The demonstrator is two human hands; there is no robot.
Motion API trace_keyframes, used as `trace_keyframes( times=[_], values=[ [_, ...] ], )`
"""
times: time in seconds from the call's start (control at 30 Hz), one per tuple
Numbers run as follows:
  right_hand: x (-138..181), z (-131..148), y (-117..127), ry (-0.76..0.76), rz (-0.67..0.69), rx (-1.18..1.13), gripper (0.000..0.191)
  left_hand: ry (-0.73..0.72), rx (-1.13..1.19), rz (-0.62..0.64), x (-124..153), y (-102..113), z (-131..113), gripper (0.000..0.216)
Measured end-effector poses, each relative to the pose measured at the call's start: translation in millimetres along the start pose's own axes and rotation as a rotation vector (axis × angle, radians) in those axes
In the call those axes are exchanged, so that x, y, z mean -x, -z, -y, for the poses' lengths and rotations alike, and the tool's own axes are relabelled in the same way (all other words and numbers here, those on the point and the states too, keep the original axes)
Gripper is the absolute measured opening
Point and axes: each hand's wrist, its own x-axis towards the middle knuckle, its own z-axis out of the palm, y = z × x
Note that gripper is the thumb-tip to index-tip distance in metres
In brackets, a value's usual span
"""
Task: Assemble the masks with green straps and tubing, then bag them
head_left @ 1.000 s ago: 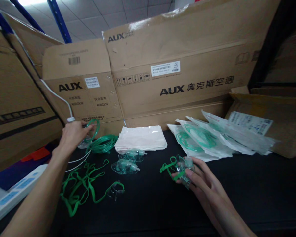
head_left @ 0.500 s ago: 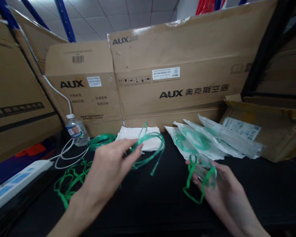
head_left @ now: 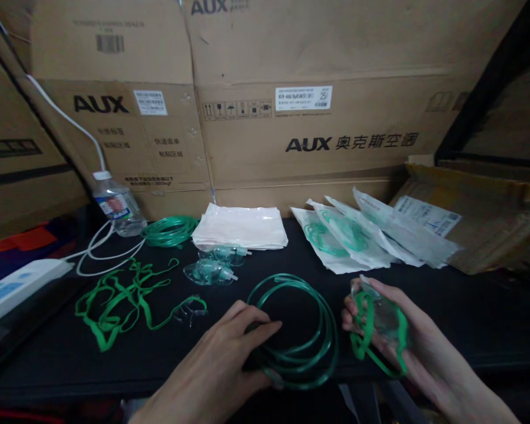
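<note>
My left hand (head_left: 223,365) grips a coil of green tubing (head_left: 309,330) near the front edge of the black table (head_left: 459,312). My right hand (head_left: 397,341) holds a clear mask with a green strap (head_left: 382,321) just to the right of the coil. More clear masks (head_left: 212,268) lie behind the coil. A second green tubing coil (head_left: 170,229) rests at the back left. Loose green straps (head_left: 123,294) are spread on the left.
A stack of white bags (head_left: 241,227) and several sealed packets (head_left: 362,238) lie along the back. A water bottle (head_left: 115,203), a white cable (head_left: 101,256) and a power strip (head_left: 13,285) are at the left. Cardboard boxes (head_left: 335,118) wall the back.
My left hand went from the back-left pile to the middle carrying a tubing coil, then lowered it to the table front. My right hand kept the mask. The view tilted down.
</note>
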Motion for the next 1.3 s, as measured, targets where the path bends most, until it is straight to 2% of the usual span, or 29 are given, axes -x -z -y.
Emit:
trace_keyframes(
  times=[0.1,0.23,0.3,0.4,0.47,0.57,0.73,0.87,1.0,1.1,1.2,1.3],
  values=[
    [2.8,4.0,-2.7,0.008,0.079,0.139,0.022,0.039,0.057,0.032,4.6,3.2,3.0,0.071],
    [2.4,19.9,-6.6,0.125,0.168,0.459,0.036,0.064,0.049,0.0,9.5,9.2,0.2,0.075],
    [-1.3,29.3,-10.5,0.194,0.208,0.655,0.042,0.073,0.033,-0.065,7.5,10.9,-3.6,0.058],
    [-10.7,38.5,-22.1,0.417,0.207,1.022,0.038,0.035,0.026,-0.125,-1.2,9.2,-10.4,0.027],
    [-19.0,39.9,-32.0,0.57,0.245,1.249,0.027,0.006,0.012,-0.105,-9.0,6.7,-14.6,0.021],
    [-32.4,37.6,-43.3,0.652,0.351,1.531,0.027,-0.021,-0.026,-0.023,-20.6,4.2,-19.5,0.021],
    [-46.6,32.9,-42.2,0.62,0.308,1.925,0.025,-0.038,0.01,0.081,-33.5,7.8,-23.9,0.008],
    [-46.0,30.2,-35.0,0.508,0.32,2.022,0.021,-0.052,0.062,0.11,-39.9,15.8,-18.8,0.004],
    [-43.0,28.1,-34.0,0.43,0.254,2.068,0.018,-0.113,-0.153,-0.064,-50.1,17.7,1.7,0.02],
    [-44.1,26.4,-34.9,0.426,0.233,2.092,0.016,-0.125,-0.348,-0.192,-56.7,9.4,19.7,0.03],
    [-46.0,23.1,-35.6,0.43,0.234,2.133,0.015,-0.106,-0.397,-0.247,-57.6,-3.0,30.1,0.033],
    [-45.9,17.8,-38.5,0.433,0.205,2.188,0.014,-0.105,-0.375,-0.233,-55.3,-10.3,31.8,0.034]
  ],
)
